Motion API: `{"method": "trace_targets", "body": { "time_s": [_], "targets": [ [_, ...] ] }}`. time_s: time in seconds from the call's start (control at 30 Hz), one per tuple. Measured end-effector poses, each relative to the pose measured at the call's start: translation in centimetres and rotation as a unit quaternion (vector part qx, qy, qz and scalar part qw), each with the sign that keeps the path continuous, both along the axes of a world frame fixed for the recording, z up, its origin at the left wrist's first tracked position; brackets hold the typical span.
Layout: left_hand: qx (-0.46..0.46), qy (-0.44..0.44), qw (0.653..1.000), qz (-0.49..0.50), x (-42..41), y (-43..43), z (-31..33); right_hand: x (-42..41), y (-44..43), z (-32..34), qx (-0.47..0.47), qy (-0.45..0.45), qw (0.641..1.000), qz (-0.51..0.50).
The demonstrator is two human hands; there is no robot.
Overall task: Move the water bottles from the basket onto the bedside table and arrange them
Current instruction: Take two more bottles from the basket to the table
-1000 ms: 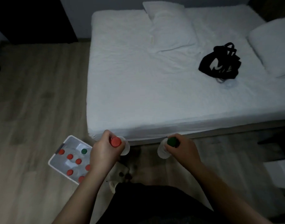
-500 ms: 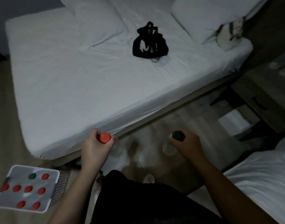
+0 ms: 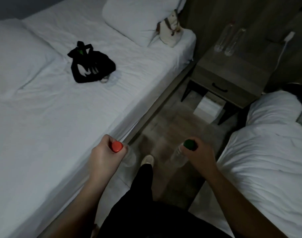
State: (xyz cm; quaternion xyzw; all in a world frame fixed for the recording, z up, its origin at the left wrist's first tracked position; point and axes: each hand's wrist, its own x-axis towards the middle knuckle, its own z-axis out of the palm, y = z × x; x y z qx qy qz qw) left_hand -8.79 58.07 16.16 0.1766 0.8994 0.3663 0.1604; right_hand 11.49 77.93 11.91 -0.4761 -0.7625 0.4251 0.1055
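My left hand [image 3: 104, 156] grips the neck of a clear water bottle with a red cap [image 3: 116, 146], hanging upright beside the left bed's edge. My right hand [image 3: 199, 156] holds a clear water bottle with a green cap [image 3: 188, 144] the same way, over the floor between the beds. The grey bedside table [image 3: 232, 66] stands ahead at the upper right, with two clear bottles [image 3: 230, 40] standing at its back. The basket is out of view.
A white bed [image 3: 61, 109] with a black bag [image 3: 90, 66] and a small cream bag [image 3: 170, 30] fills the left. A second bed [image 3: 266, 152] lies right. A narrow floor aisle [image 3: 170, 121] leads to the table; a white box [image 3: 208, 107] sits under it. A charger cable [image 3: 284, 47] hangs right.
The view has swung right and forward along the aisle; the basket has left the frame and the bedside table is closer. Both hands still carry their bottles.
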Motion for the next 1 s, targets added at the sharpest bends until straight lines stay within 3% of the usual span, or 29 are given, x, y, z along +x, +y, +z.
{"method": "trace_targets", "body": {
  "time_s": [0.27, 0.5, 0.77, 1.0],
  "targets": [
    [-0.054, 0.007, 0.985, -0.165, -6.8, 12.6, -1.1, -3.9, 7.9, 0.7, -0.005, -0.030, 0.992, -0.125],
    [-0.070, 0.032, 0.956, -0.282, -12.2, 21.9, -0.5, -7.0, 12.9, 1.2, 0.036, 0.000, 0.967, -0.253],
    [-0.062, 0.037, 0.944, -0.321, -14.3, 29.6, -0.6, -8.4, 19.4, 1.0, 0.020, 0.056, 0.954, -0.293],
    [-0.085, 0.031, 0.943, -0.319, -12.8, 37.0, -1.7, -6.8, 26.8, -0.2, 0.008, 0.025, 0.961, -0.276]
  ]
}}
